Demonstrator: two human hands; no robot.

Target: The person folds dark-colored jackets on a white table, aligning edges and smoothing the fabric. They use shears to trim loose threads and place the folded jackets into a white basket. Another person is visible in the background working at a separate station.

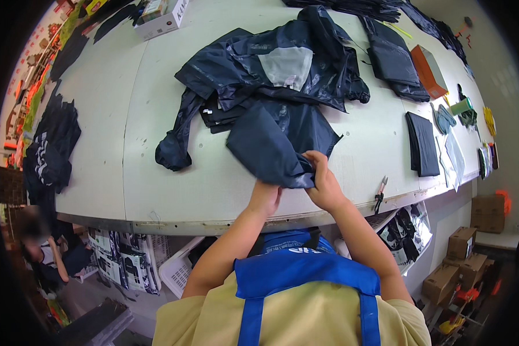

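A dark navy, shiny jacket (236, 63) lies spread on the table, sleeves out, with a pale panel and label in its middle. Nearer me, a folded-over part of dark navy fabric (265, 144) reaches to my hands; whether it is joined to the jacket I cannot tell. My right hand (324, 183) pinches its right edge between thumb and fingers. Under the near edge, my left hand (265, 199) grips the fabric, most of its fingers hidden beneath it. Some folded dark pieces (216, 118) with small labels stick out from under the jacket.
Small snips (380, 193) lie near the table's front edge. Folded dark garments (422, 144), an orange box (428, 72) and a green spool (461, 106) stand right. Dark clothes (52, 144) hang over the left side. White baskets (179, 268) sit below; a person (46, 248) is lower left.
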